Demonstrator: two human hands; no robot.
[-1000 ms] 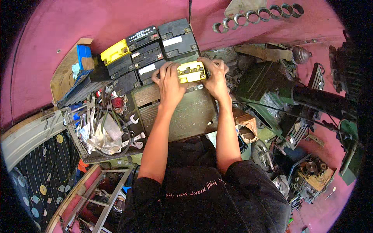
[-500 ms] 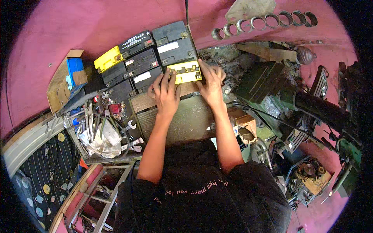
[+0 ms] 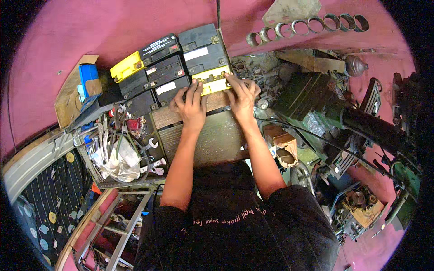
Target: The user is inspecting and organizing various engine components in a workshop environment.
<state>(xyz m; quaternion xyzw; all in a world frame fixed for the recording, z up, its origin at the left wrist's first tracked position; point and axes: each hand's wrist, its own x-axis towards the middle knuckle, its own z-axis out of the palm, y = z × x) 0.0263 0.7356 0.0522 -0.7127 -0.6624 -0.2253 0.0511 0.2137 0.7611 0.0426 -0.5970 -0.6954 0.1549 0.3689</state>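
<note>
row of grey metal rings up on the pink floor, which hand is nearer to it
Right. The right hand rests on the yellow-topped battery, below and left of the row of grey metal rings; the left hand grips the battery's other end, farther left.

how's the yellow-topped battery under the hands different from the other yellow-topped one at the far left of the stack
The yellow-topped battery under the hands sits at the stack's right end, gripped by the left hand and right hand. The far-left yellow-topped battery lies untouched and fully in view, while fingers partly cover the held one. Both have yellow tops on dark cases and sit among black batteries.
</note>
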